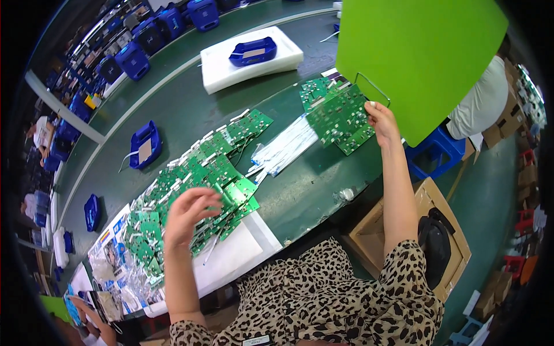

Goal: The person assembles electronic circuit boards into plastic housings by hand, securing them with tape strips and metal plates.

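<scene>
A green circuit board (336, 113) is held at its right edge by my right hand (382, 123), thumb and fingers closed on it. It hangs over other boards lying at the right part of the table, partly covering them. My left hand (187, 216) hovers just above a spread pile of green circuit boards (202, 164). Its fingers are slightly bent, a little blurred, and I see nothing in them. Between the pile and the held board lies a bundle of white flat cables (287, 145).
Blue plastic housings (145, 145) stand on the green table (179, 109), one on a white foam block (216, 78). A bright green panel (415, 57) rises at the right. Below it are a blue stool (435, 155) and an open cardboard box (369, 230). Clear plastic bags (138, 291) lie lower left.
</scene>
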Motion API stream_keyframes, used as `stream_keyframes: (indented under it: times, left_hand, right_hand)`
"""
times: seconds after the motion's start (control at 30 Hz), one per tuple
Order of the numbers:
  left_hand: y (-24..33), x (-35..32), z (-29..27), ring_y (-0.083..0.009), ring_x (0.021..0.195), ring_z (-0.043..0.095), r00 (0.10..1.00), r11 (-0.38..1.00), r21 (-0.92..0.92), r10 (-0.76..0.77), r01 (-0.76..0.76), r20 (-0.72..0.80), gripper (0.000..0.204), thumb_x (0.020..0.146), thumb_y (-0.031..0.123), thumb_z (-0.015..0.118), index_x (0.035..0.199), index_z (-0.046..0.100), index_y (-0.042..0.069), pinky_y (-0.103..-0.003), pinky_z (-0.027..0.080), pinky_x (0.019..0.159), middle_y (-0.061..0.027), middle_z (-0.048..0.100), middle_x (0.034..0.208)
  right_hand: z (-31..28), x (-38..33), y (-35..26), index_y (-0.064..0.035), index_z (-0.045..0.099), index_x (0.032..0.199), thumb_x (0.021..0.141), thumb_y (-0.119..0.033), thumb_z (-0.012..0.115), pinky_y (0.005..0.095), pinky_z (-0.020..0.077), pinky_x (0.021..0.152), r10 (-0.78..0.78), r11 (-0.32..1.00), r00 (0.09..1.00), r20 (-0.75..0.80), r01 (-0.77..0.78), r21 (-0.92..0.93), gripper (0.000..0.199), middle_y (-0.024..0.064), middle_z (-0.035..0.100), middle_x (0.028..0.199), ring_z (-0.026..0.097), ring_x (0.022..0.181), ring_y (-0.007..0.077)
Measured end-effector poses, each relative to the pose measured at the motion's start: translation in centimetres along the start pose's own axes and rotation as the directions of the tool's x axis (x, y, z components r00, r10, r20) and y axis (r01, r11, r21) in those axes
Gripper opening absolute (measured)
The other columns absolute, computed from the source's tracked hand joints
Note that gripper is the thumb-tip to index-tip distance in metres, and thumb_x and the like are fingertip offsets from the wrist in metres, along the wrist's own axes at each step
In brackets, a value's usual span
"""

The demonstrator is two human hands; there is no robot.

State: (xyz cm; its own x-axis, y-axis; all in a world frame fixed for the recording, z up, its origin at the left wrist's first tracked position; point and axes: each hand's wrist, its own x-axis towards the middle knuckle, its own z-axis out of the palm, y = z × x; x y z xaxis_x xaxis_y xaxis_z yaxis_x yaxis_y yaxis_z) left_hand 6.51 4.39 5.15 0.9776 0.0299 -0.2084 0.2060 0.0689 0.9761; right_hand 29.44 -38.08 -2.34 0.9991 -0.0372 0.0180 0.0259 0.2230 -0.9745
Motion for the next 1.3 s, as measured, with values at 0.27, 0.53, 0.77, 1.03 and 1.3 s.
stream_keyframes:
  times: [0.27, 0.53, 0.77, 1.03, 1.3]
  left_hand:
    - [-3.2, 0.5, 9.4, -0.0106, 0.089, 0.054, 0.978, 0.927, -0.325, 0.145, -0.187, -0.148, 0.035, 0.078, 0.008, 0.065, 0.11, 0.053, 0.0, -0.025, 0.042, 0.08, -0.0046, 0.059, 0.101]
    - [-5.0, -2.8, 6.4, -0.0109, 0.085, 0.057, 0.849, 0.879, 0.275, 0.459, -0.391, -0.262, 0.031, 0.08, -0.005, 0.056, 0.11, 0.058, 0.001, -0.024, 0.045, 0.077, -0.0062, 0.063, 0.101]
    - [-4.8, -2.9, 5.4, -0.0272, 0.101, 0.057, 0.657, 0.551, 0.586, 0.753, -0.594, -0.042, 0.041, 0.069, -0.016, 0.048, 0.106, 0.059, 0.0, -0.034, 0.043, 0.088, -0.015, 0.06, 0.106]
    - [-4.5, -3.4, 5.0, -0.0291, 0.1, 0.057, 0.61, 0.44, 0.666, 0.792, -0.603, 0.03, 0.048, 0.064, -0.018, 0.044, 0.106, 0.059, 0.0, -0.036, 0.044, 0.087, -0.0158, 0.06, 0.106]
    - [-5.1, -3.0, 3.5, -0.028, 0.099, 0.058, 0.642, 0.523, 0.707, 0.756, -0.476, -0.128, 0.047, 0.065, -0.018, 0.046, 0.107, 0.059, 0.001, -0.034, 0.045, 0.086, -0.0149, 0.06, 0.106]
  right_hand:
    - [15.5, -12.2, 0.2, -0.0077, 0.061, 0.086, 0.081, -0.015, 0.063, 0.0165, 0.0304, 0.058, 0.001, 0.974, 0.973, 0.231, -0.053, 0.22, 0.009, -0.0077, 0.053, 0.071, 0.04, 0.062, 0.0011]
    - [18.4, -14.9, -0.3, -0.006, 0.06, 0.092, 0.079, -0.006, 0.06, 0.0177, 0.0356, 0.06, -0.271, 0.951, 0.916, 0.296, 0.302, -0.065, 0.013, -0.0032, 0.054, 0.081, 0.043, 0.066, 0.0035]
    - [19.7, -16.5, -2.9, -0.0035, 0.059, 0.079, 0.076, -0.007, 0.065, 0.0186, 0.0341, 0.055, -0.34, 0.917, 0.839, 0.425, 0.397, -0.05, 0.008, -0.002, 0.053, 0.074, 0.041, 0.061, 0.0044]
    - [19.7, -17.3, -3.1, -0.003, 0.054, 0.075, 0.078, -0.004, 0.061, 0.0185, 0.0326, 0.053, -0.32, 0.887, 0.831, 0.454, 0.431, -0.164, 0.007, -0.0031, 0.049, 0.071, 0.039, 0.06, 0.0033]
    - [21.2, -21.6, -4.3, -0.0012, 0.053, 0.076, 0.069, 0.002, 0.064, 0.0245, 0.0376, 0.054, -0.618, 0.579, 0.378, 0.689, 0.812, 0.073, 0.014, 0.006, 0.054, 0.074, 0.048, 0.059, 0.0169]
